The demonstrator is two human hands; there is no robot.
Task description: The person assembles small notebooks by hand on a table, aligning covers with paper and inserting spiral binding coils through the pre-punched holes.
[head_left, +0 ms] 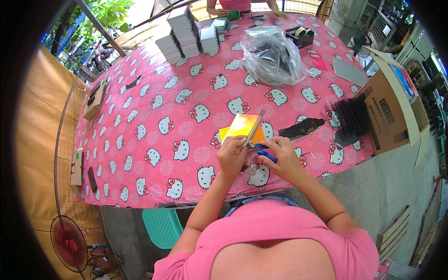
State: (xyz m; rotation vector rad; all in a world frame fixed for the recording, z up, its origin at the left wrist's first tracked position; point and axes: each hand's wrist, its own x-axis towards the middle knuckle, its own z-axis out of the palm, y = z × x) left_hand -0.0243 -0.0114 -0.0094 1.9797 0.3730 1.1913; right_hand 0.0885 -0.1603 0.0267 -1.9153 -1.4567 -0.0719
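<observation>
A small notebook [242, 126] with a glossy yellow-orange cover lies near the table's front edge, with a spiral binding coil [255, 129] along its right side. My left hand [232, 156] is closed on the notebook's near end, by the coil. My right hand [286, 158] grips blue-handled pliers [268, 156], whose jaws point left at the coil's near end, close to my left fingertips. The fingers partly hide the jaws, so I cannot tell whether they touch the wire. Something yellow [223, 133] shows under the notebook's left side.
Black binding coils [347, 116] lie beside a cardboard box [389, 105] at the right. A plastic bag [273, 56] and a tape dispenser [300, 36] sit farther back. Notebook stacks [184, 35] stand at the far left. Across the pink table [154, 112], another person's hand [219, 12] holds a green notebook [234, 15].
</observation>
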